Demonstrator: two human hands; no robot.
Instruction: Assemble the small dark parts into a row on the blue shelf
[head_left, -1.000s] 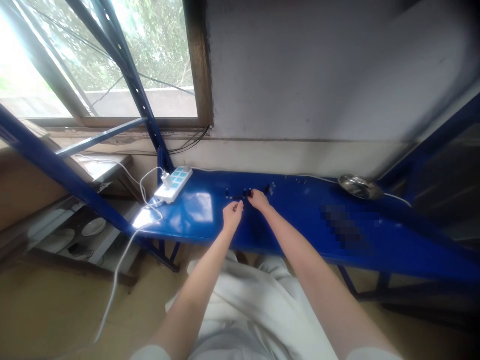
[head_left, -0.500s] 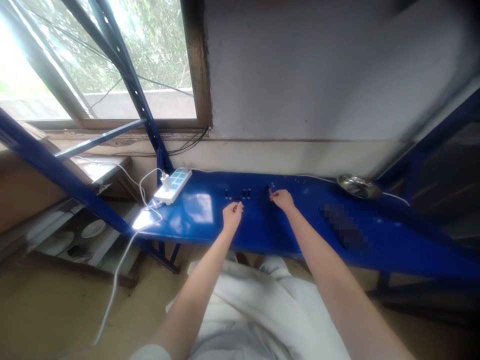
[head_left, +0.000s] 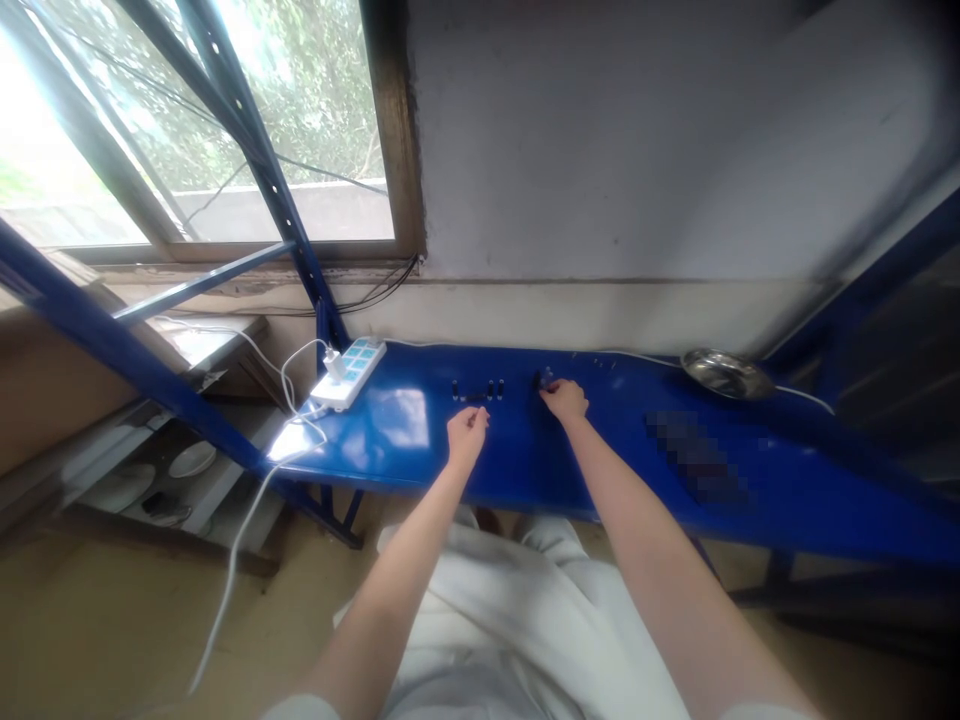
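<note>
A long blue metal shelf board (head_left: pixel 390 440) runs across in front of me. Several small dark parts (head_left: pixel 478 391) stand in a short row near its back edge. My left hand (head_left: pixel 467 432) rests on the board just in front of that row, fingers curled in a pinch; what it holds is too small to name. My right hand (head_left: pixel 564 399) is further right, fingers closed at another small dark part (head_left: pixel 537 380) beside the row.
A white and blue power strip (head_left: pixel 348 371) with a plugged charger and white cable lies at the board's left end. A steel bowl (head_left: pixel 724 372) sits at the right. Blue rack posts (head_left: pixel 255 150) cross a window on the left. Plates lie on a low shelf (head_left: pixel 142 480).
My right hand has moved from the row of dark parts to the right, to the separate part. The left hand has stayed in place.
</note>
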